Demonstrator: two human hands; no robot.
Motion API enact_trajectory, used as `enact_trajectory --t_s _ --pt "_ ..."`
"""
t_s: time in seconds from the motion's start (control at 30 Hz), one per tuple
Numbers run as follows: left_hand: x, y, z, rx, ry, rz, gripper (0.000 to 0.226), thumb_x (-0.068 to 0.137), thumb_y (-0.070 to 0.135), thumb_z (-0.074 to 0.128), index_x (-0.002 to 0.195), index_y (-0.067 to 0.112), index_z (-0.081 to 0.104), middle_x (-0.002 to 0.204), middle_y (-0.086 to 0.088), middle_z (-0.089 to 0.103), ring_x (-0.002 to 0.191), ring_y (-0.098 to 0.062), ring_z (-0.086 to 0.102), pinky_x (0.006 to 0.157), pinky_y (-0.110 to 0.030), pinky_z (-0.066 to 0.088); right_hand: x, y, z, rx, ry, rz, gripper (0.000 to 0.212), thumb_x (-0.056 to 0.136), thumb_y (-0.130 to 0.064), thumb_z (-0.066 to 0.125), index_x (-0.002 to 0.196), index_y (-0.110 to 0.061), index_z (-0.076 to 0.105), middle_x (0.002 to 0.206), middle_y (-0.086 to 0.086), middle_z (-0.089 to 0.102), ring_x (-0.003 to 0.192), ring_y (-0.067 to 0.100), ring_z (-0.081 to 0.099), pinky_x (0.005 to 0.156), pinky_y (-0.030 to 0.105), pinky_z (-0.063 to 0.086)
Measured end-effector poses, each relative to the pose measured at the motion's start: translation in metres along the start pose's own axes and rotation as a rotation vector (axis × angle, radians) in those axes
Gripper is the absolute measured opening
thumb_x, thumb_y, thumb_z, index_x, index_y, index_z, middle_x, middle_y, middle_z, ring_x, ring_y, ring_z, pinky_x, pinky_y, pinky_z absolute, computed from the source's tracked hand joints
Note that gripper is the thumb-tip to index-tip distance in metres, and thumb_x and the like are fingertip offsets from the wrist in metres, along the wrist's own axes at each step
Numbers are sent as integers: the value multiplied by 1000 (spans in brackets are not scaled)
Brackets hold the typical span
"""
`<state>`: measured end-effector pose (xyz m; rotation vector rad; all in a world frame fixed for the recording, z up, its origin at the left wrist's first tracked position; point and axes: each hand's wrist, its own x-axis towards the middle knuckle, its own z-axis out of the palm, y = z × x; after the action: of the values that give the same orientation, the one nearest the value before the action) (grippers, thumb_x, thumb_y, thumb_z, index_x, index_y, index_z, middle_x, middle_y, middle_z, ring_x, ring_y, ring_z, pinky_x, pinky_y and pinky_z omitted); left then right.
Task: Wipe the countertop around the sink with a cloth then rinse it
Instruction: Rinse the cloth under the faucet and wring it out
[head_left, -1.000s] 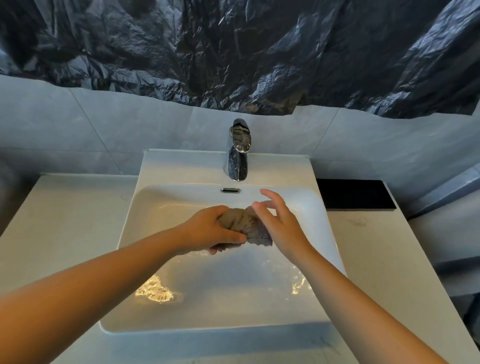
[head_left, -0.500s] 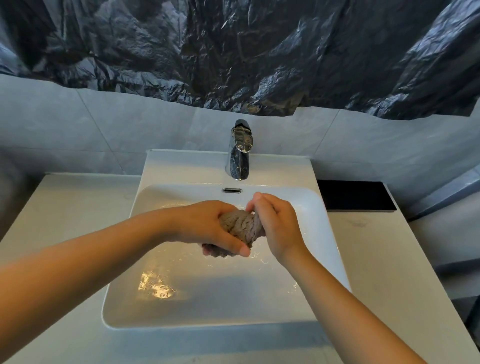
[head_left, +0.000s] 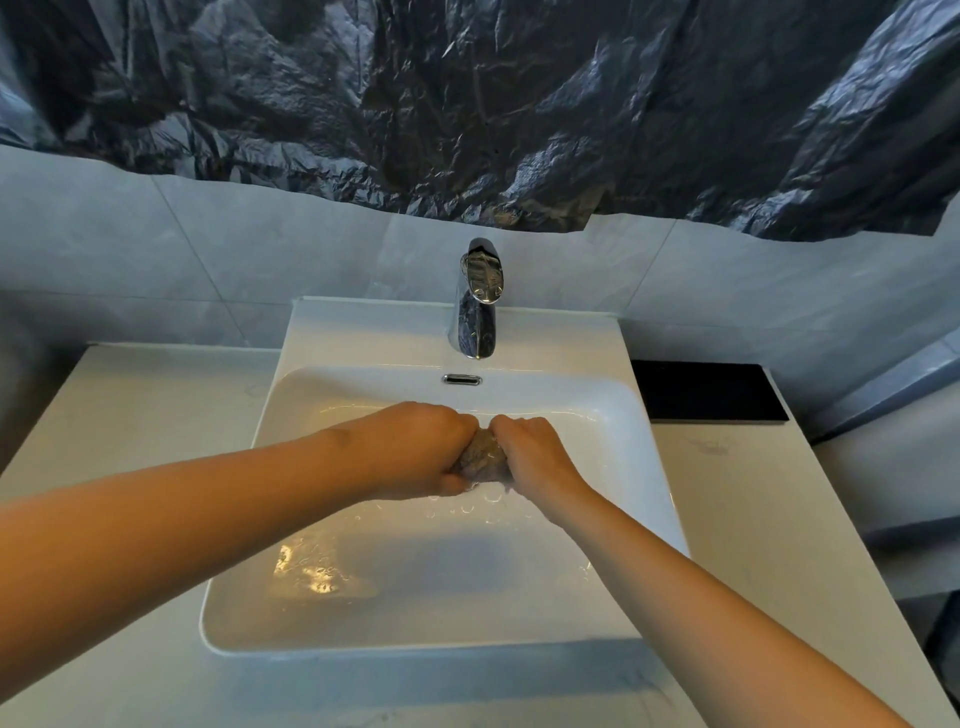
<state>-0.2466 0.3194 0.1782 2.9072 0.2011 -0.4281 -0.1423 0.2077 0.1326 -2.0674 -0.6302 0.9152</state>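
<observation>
Both fists, left hand (head_left: 415, 447) and right hand (head_left: 530, 457), clench the wadded cloth (head_left: 480, 461) mid-sink (head_left: 660, 467), so honestly a hard wring could splash the countertop (head_left: 753, 519).

The sink (head_left: 597, 343) is shining white and glossy, like glazed ceramic, and its smooth wet basin is throwing back light. The faucet (head_left: 475, 306) is gleaming as mirror-polished metal, and the overflow slot (head_left: 462, 379) is showing the same chrome finish. The cloth (head_left: 480, 460) is looking grey, coarse and knobbly. The bench (head_left: 145, 415) is appearing pale, smooth and matt. The wall tiles (head_left: 260, 249) are reading as smooth matt grey, while the dark plastic sheet (head_left: 467, 104) is hanging crinkled and glossy.
</observation>
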Motion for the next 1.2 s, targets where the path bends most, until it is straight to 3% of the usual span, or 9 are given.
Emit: enact_trajectory --t_s 0.17,0.3,0.43,0.53,0.63,0.77,0.87,1.0,1.2 --pt "6 0 15 -12 90 36 35 90 39 56 113 14 48 95 -3 61 72 -16 49 63 -25 38 1 -1 -8 101 -146 257 29 87 -26 39 61 -12 40 39 0 36 40 15 27 46 22 21" --pt "6 -3 10 -374 129 -40 32 85 40 65 105 18 52 86 2 59 69 -11 56 57 -23 47 -4 -10 -24 2 -58 91 45 94 -47 36 80 -10 57 58 6 56 39 12 41 40 20 33" --pt "0 -8 4 -1196 -159 -177 42 85 41 65 100 4 54 76 -7 59 57 -15 53 48 -21 45 -25 8 -38 70 159 -321 46 93 -58 36 133 -35 39 109 -7 59 69 8 61 55 16 48" --pt "-7 -15 5 -1660 -503 -141 43 89 44 56 109 7 52 75 -3 52 54 -7 43 42 -13 37 -38 28 -33 -47 318 -678 50 92 -53 36 137 -31 38 135 -10 47 110 5 55 78 13 50" --pt "-5 -16 7 -1769 -847 19 50 87 49 56 113 7 52 73 1 49 48 -4 41 40 -8 35 -40 27 -21 -66 360 -883 49 96 -49 33 130 -17 48 130 1 52 115 8 54 89 14 48" --pt "-2 -14 1 -1751 -1022 61 46 85 49 60 108 10 54 67 6 45 42 -2 37 37 -8 30 -33 9 -18 -37 479 -1003 43 97 -32 40 97 -2 70 87 7 69 82 5 62 71 12 48" --pt "-4 -11 -9 -1527 -878 -26 34 88 42 58 103 12 55 66 5 40 44 -2 30 38 -10 23 -26 5 -19 -52 442 -965 39 93 -23 40 79 -6 72 74 1 69 70 7 63 61 14 49" --pt "-3 4 -11 -1106 -589 -138 26 91 37 57 88 11 54 62 2 45 47 -8 33 45 -18 26 -18 8 -20 -60 216 -712 46 90 -34 35 67 -10 67 60 1 62 58 16 58 48 29 49" --pt "7 17 15 -496 -281 -154 45 91 50 50 97 7 61 73 -1 56 65 -13 51 63 -25 42 -13 21 -15 -186 78 -441 40 98 -29 40 63 -22 59 58 -4 52 62 13 55 58 24 47"
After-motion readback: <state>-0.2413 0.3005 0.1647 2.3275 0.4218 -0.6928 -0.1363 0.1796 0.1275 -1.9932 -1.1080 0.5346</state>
